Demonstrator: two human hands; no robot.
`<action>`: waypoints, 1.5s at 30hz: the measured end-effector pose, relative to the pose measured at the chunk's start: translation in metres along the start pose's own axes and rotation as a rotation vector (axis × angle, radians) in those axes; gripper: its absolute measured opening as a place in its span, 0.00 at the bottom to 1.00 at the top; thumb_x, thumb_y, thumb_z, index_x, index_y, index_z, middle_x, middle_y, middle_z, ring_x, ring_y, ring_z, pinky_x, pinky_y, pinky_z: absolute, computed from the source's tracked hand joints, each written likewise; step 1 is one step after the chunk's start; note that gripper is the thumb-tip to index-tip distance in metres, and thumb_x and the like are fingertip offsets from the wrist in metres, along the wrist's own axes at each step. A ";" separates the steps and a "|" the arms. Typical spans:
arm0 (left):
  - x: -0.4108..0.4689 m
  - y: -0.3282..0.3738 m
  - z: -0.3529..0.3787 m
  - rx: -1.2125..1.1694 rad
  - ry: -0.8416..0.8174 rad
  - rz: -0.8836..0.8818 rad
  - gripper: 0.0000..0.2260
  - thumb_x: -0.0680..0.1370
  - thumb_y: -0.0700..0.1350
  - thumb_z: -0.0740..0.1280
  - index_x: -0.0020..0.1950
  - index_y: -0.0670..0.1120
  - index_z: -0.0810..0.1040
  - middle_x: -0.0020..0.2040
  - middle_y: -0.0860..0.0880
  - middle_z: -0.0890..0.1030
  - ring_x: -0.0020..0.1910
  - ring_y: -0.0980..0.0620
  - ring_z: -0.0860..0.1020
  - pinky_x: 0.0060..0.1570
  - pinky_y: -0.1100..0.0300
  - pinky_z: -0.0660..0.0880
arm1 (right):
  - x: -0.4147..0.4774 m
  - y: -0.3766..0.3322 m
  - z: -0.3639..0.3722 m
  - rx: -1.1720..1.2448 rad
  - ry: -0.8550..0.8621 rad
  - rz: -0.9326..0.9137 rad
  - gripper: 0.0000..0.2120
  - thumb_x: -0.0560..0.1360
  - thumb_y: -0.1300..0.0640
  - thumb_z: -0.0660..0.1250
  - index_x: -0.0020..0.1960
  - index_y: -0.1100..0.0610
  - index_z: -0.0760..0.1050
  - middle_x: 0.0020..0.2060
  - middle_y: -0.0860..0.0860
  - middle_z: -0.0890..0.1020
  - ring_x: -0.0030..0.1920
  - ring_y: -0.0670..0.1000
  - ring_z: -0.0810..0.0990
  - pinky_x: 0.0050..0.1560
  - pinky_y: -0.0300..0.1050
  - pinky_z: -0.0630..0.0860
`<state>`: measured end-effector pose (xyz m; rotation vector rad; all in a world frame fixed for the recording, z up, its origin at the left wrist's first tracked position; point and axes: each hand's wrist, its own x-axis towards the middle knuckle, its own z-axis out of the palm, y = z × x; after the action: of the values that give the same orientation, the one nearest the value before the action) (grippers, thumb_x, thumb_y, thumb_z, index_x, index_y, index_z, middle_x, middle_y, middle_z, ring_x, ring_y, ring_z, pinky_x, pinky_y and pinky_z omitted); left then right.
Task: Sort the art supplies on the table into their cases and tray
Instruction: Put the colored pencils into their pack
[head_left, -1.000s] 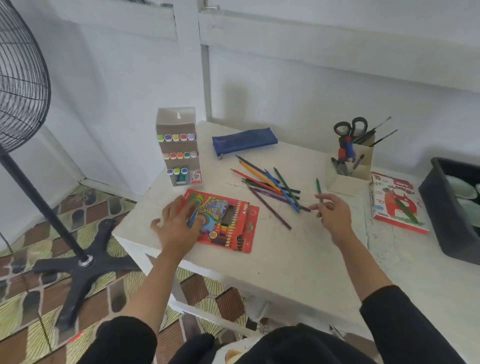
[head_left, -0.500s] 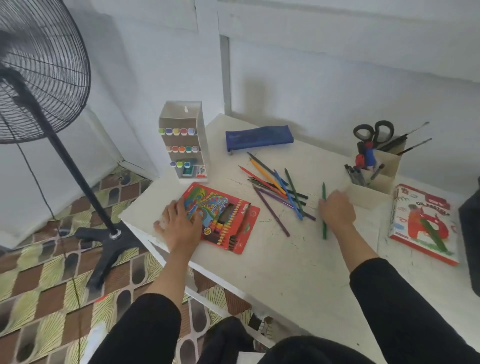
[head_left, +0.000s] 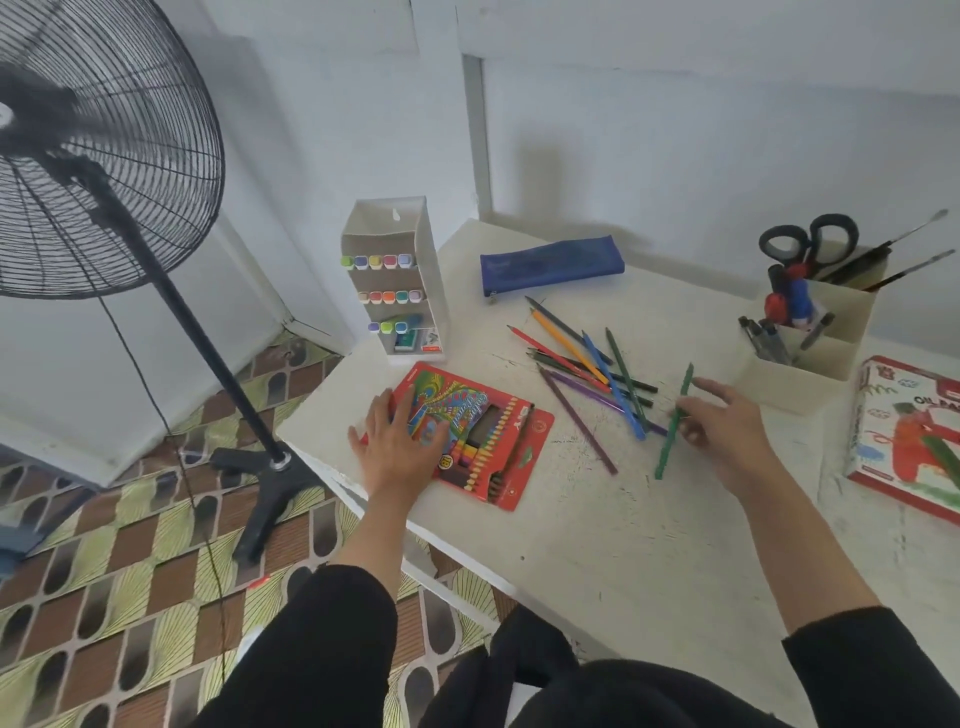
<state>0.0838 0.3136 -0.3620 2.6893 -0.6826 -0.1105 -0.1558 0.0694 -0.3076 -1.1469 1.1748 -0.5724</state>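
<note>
Pinching green pencil (head_left: 668, 444), apparently: right hand (head_left: 727, 431) | left hand (head_left: 397, 447) presses pencil box (head_left: 501, 457)

A green pencil (head_left: 674, 422) slants just right of scattered coloured pencils (head_left: 569, 346); the red pencil case (head_left: 501, 441) lies flat.

Premises: a domestic room, probably a home craft or study corner. Evidence: worn white-painted table (head_left: 597, 545) set into a corner of plain white walls (head_left: 675, 156). Black pedestal fan (head_left: 104, 156) stands on patterned brown-and-green floor tiles (head_left: 130, 571). Desk organiser (head_left: 810, 364) holds scissors (head_left: 808, 241) and brushes (head_left: 904, 270); tiered marker stand (head_left: 395, 280) alongside.
</note>
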 end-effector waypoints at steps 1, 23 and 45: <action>0.000 0.000 0.001 0.010 -0.002 0.004 0.30 0.76 0.64 0.55 0.76 0.54 0.58 0.77 0.49 0.56 0.76 0.48 0.54 0.73 0.43 0.44 | -0.003 0.004 0.003 0.027 -0.014 0.004 0.21 0.75 0.67 0.65 0.66 0.58 0.66 0.38 0.59 0.81 0.29 0.50 0.75 0.28 0.37 0.73; 0.000 0.001 0.002 0.013 0.053 -0.006 0.33 0.71 0.64 0.53 0.74 0.53 0.62 0.72 0.49 0.63 0.72 0.48 0.60 0.71 0.49 0.55 | -0.031 0.053 0.061 -0.336 -0.295 -0.524 0.13 0.69 0.65 0.73 0.44 0.47 0.81 0.40 0.51 0.78 0.39 0.49 0.75 0.40 0.32 0.70; 0.001 -0.002 0.005 0.000 0.051 -0.005 0.28 0.76 0.60 0.59 0.74 0.53 0.62 0.72 0.48 0.63 0.72 0.48 0.60 0.71 0.47 0.54 | -0.034 0.035 0.084 -1.296 -0.575 -0.727 0.15 0.76 0.47 0.65 0.63 0.41 0.75 0.62 0.44 0.74 0.64 0.50 0.65 0.61 0.52 0.59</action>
<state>0.0846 0.3127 -0.3674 2.6844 -0.6607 -0.0423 -0.0963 0.1434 -0.3287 -2.6733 0.4898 0.1222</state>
